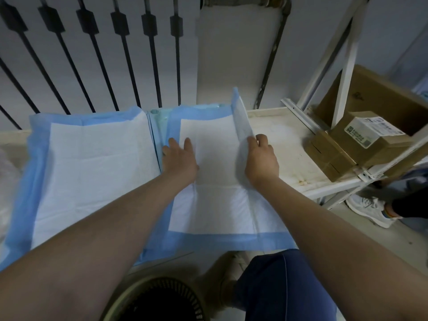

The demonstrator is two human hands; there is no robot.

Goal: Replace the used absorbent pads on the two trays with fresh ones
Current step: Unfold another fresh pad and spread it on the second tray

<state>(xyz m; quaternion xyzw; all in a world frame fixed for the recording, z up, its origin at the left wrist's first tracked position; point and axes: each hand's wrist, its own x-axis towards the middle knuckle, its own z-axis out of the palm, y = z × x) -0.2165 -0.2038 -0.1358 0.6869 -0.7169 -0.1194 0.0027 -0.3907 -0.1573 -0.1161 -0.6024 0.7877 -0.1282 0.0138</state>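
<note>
The left hand (179, 158) lay flat, fingers straight, pressing on the left part of the right pad (215, 205). The right hand (261, 158) pinched the pad's last flap (240, 119), which stood raised along its right side.

The left pad (92, 163) was already spread flat and looked clean, its blue border draping over its tray. I judged that tray finished and the task nearly done. What remained was to lay the flap down to the right and smooth the edges. A strip of teal tray (159, 119) showed between the two pads. No used pads were in view.

Both pads sat side by side on the low shelf (289, 144). Their long axes ran away from the person, toward the railing (92, 54). The raised flap's fold followed the same line.
</note>
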